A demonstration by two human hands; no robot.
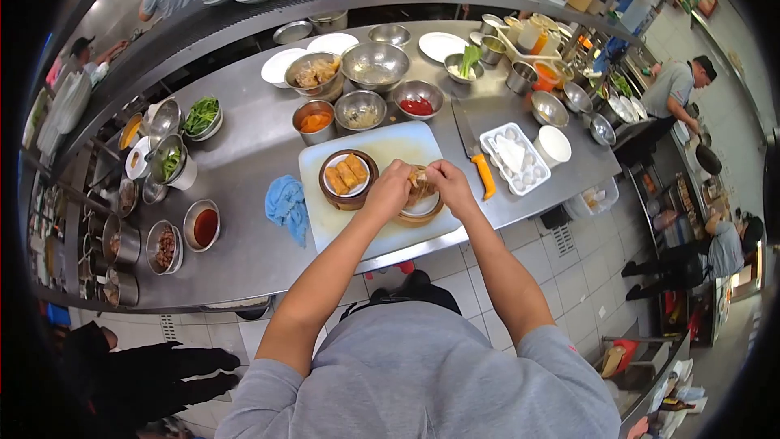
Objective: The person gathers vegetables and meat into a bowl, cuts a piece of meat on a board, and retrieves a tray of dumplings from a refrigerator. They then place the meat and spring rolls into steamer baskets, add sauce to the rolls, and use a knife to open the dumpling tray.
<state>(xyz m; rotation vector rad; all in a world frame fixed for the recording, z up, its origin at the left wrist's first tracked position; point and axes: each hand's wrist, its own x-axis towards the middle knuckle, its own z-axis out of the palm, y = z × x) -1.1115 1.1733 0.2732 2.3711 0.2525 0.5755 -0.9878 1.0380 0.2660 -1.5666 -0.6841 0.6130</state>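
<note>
On the steel table lies a white cutting board [329, 223]. A round steamer basket [331, 197] on its left part holds a plate with several golden rolls [347, 174]. Right of it, a second steamer basket [421, 219] with a white plate sits under my hands. My left hand [392, 189] and my right hand [449, 184] are both closed, pinching a brown food piece [419, 182] between them above that basket. Part of the piece is hidden by my fingers. An orange-handled knife [483, 172] rests right of the board.
A blue cloth [286, 202] lies left of the board, and a white egg tray [526, 176] right of the knife. Behind stand metal bowls, one with red sauce [417, 106]. A bowl of dark red sauce [205, 228] is at left. Other people stand at the right.
</note>
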